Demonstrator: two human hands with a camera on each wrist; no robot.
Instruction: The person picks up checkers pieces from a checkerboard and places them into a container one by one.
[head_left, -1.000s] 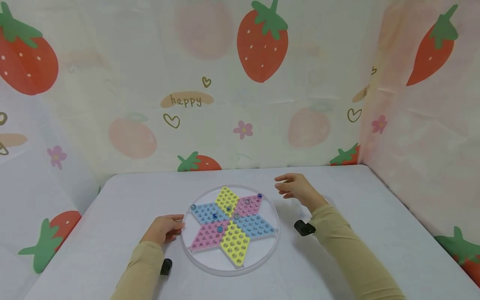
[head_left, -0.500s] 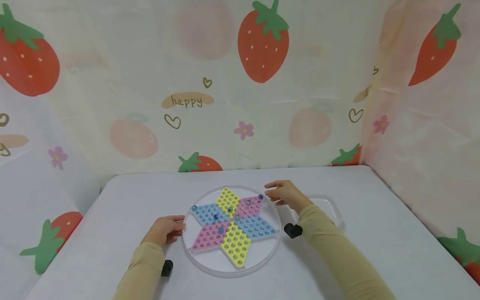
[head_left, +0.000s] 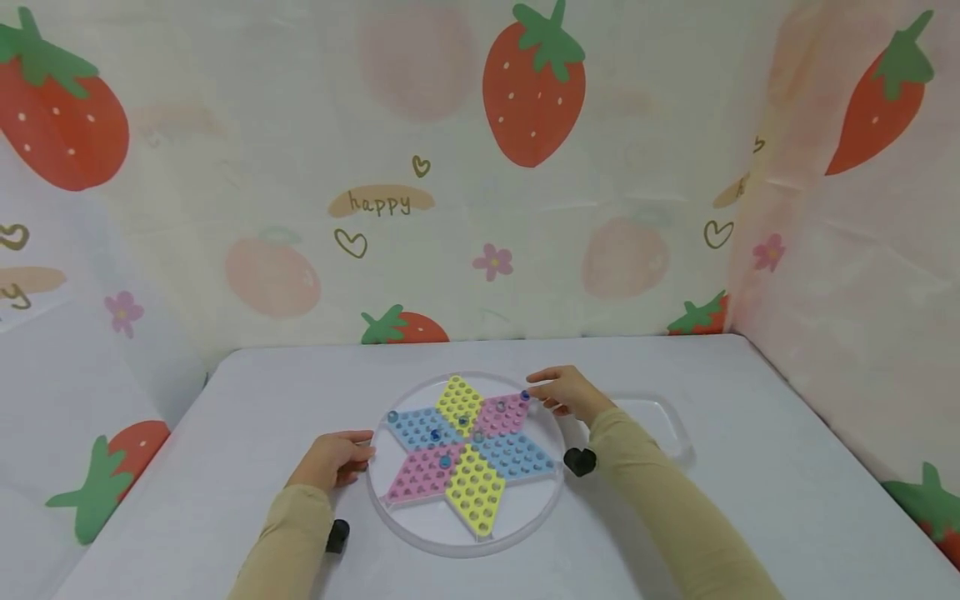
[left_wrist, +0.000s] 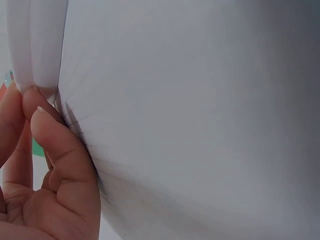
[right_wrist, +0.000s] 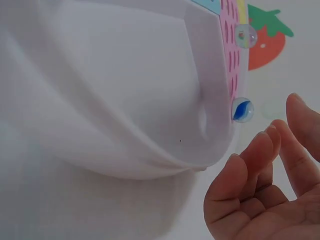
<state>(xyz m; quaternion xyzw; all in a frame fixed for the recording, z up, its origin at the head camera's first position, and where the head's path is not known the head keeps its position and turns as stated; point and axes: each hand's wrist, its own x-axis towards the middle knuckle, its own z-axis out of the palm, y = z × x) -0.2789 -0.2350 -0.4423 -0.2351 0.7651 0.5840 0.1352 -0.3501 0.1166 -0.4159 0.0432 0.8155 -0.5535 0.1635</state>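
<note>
In the head view, a person's bare hands are flanking a round board point(head_left: 525, 508) lying on a white table point(head_left: 285, 387), its star point(head_left: 476, 492) showing yellow, pink and blue. The left hand point(head_left: 333, 460) is touching the rim; the right hand point(head_left: 564, 392) is hovering just beside a blue marble point(head_left: 525, 396) at the far pink tip. Six more marbles point(head_left: 446, 461) are sitting across the star. A clear tray point(head_left: 679, 425) is lying right of the board, partly hidden by the right sleeve point(head_left: 667, 508). A strawberry-print backdrop point(head_left: 420, 279) is displaying the word "happy."

In the left wrist view, bent fingers point(left_wrist: 57, 132) are meeting the rim at their tips; whether they are clamping it cannot be told.

In the right wrist view, loosely bent fingers are standing apart from the thumb, a gap separating them from the blue marble.
</note>
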